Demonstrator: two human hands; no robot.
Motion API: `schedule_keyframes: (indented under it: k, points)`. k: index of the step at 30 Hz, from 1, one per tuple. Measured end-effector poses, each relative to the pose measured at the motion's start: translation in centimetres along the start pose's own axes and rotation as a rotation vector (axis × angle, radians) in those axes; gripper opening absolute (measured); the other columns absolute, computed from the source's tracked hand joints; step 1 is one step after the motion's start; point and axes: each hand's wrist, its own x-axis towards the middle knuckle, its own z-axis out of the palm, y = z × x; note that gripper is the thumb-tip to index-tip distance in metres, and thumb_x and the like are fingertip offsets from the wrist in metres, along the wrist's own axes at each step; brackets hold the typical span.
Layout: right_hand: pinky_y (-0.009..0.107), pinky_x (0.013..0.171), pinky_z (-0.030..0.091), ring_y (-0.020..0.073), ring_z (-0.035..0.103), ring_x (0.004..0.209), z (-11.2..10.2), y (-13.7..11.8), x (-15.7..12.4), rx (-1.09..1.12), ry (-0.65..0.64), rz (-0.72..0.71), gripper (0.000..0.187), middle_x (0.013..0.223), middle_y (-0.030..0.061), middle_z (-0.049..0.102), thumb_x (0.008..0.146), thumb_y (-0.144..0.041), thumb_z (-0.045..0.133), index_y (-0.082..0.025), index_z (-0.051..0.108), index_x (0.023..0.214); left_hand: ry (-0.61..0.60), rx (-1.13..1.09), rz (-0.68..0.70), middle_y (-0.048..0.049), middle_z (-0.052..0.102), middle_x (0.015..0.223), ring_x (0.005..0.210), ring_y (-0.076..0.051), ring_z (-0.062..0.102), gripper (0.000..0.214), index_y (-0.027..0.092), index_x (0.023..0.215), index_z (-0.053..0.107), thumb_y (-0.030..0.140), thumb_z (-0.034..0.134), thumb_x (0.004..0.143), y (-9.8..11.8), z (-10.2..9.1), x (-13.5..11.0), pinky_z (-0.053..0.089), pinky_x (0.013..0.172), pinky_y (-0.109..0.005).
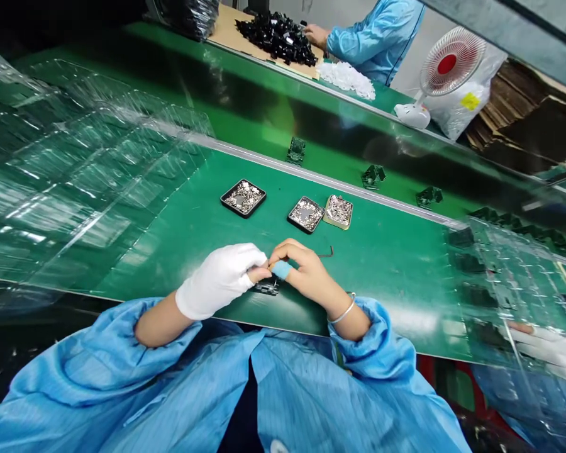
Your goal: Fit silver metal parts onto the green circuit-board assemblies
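Note:
My left hand (226, 277), in a white glove with the thumb tip bare, is closed with its fingertips at a small black part (267, 287) low over the green worktop. My right hand (306, 270) is bare, with blue tape round a fingertip and a bangle at the wrist. Its fingers are pinched together against the left fingertips, above the black part. What lies between the fingertips is hidden. Beyond the right hand is an L-shaped hex key (327, 252). Farther off sit a dark tray of small metal pieces (244, 197), a second such tray (306, 214) and a yellowish tray (338, 211).
Clear plastic blister trays (99, 163) are piled at the left. More clear trays (523, 283) stand at the right, near another person's gloved hand (547, 349). Dark assemblies (373, 177) sit on the green strip beyond a metal rail (273, 165). A co-worker's sleeve (377, 38) is across.

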Motion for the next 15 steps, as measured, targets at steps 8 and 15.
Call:
schedule_keyframes:
  k: [8,15]
  points:
    - [0.024,0.073,0.045,0.0122,0.055,0.076,-1.3,-0.1,-0.7,-0.007,-0.11,0.037,0.01,0.082,-0.0002,0.06,0.083,-0.012,0.053,-0.019,0.059,0.08,0.042,0.175,0.191,-0.0091,0.064,0.08,0.08,-0.024,0.063,0.046,0.02,0.082,0.063,0.06,0.043,0.089,-0.8,0.7,-0.7,0.049,0.077,-0.038]
    - [0.028,0.076,0.044,0.0158,0.053,0.08,-1.1,1.4,-1.3,-0.173,0.003,0.045,0.012,0.084,0.002,0.059,0.083,-0.01,0.05,-0.02,0.057,0.084,-0.086,-0.036,-0.088,-0.0156,0.055,0.128,0.12,-0.03,0.055,0.07,0.015,0.132,0.041,0.059,0.056,0.079,-2.3,2.9,-2.6,0.046,0.1,-0.043]
